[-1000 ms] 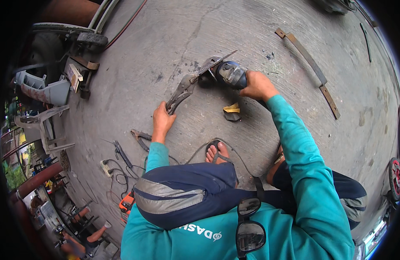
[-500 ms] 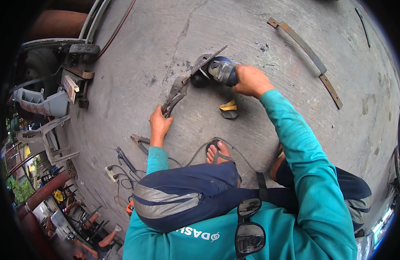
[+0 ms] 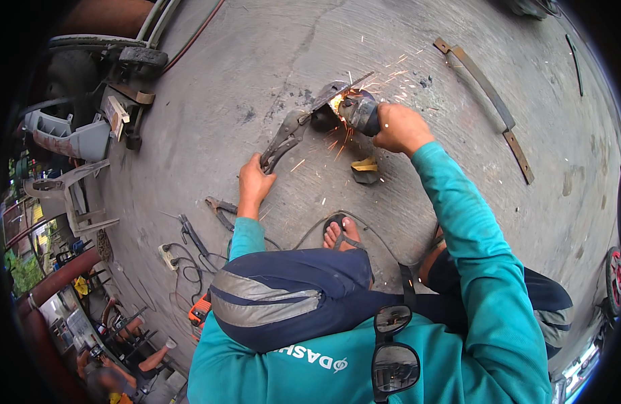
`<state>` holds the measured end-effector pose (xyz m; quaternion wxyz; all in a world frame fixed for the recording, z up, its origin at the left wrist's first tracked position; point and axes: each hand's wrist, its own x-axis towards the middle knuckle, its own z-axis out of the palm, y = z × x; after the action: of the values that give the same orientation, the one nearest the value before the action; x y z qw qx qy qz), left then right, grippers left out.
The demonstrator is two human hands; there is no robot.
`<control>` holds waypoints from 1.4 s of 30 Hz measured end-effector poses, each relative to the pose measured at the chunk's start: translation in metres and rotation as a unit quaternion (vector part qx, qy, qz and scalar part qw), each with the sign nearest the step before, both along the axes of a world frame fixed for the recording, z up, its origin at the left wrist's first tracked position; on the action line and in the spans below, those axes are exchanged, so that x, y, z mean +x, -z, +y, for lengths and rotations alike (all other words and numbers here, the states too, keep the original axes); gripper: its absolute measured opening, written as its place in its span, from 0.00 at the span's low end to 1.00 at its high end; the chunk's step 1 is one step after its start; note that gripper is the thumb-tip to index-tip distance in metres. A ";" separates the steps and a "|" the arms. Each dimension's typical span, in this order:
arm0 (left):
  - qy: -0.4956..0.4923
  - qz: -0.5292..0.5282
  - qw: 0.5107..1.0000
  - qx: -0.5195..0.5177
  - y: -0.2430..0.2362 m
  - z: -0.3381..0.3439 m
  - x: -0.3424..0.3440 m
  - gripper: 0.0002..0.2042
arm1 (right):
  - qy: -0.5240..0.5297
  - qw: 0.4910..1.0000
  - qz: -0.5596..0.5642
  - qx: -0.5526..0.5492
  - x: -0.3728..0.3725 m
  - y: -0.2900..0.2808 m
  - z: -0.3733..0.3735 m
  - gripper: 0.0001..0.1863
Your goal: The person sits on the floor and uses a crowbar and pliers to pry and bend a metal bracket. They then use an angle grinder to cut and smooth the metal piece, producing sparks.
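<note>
The left hand (image 3: pixel 254 183) gripped locking pliers (image 3: pixel 283 140) clamping a metal piece (image 3: pixel 332 93) on the concrete; the right hand (image 3: pixel 399 126) was closed around a grinder (image 3: pixel 359 112) throwing sparks. A snagged disc could probably kick toward the bare foot (image 3: pixel 340 233) and cable (image 3: pixel 304 232).

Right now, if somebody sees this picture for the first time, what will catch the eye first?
First the bright orange sparks at the upper middle, where the angle grinder in the right hand meets a flat metal piece on the concrete floor. The left hand grips locking pliers clamped on that piece. A bare foot in a sandal rests just below, near the falling sparks.
</note>
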<state>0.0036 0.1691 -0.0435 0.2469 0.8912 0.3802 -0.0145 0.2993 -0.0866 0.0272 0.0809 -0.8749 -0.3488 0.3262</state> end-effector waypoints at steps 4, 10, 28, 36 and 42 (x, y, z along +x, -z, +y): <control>0.004 0.014 1.000 0.008 0.000 0.000 0.002 0.15 | 0.003 1.000 -0.007 -0.013 -0.003 0.000 0.003 0.21; -0.001 0.009 1.000 0.010 -0.001 0.000 0.000 0.16 | 0.011 1.000 -0.024 -0.012 -0.008 -0.004 0.008 0.21; 0.001 -0.029 1.000 -0.005 0.002 0.001 -0.004 0.19 | -0.011 1.000 -0.005 0.006 -0.001 0.003 -0.002 0.20; 0.004 -0.004 1.000 -0.007 0.004 0.007 -0.003 0.19 | -0.027 0.999 0.004 0.024 0.009 0.009 -0.011 0.22; 0.024 0.001 1.000 0.004 0.006 0.010 -0.002 0.22 | -0.037 0.999 0.022 0.027 0.016 0.023 -0.017 0.23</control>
<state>0.0012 0.1790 -0.0495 0.2422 0.9013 0.3587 -0.0198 0.3152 -0.1037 0.0040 0.1001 -0.8515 -0.3879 0.3382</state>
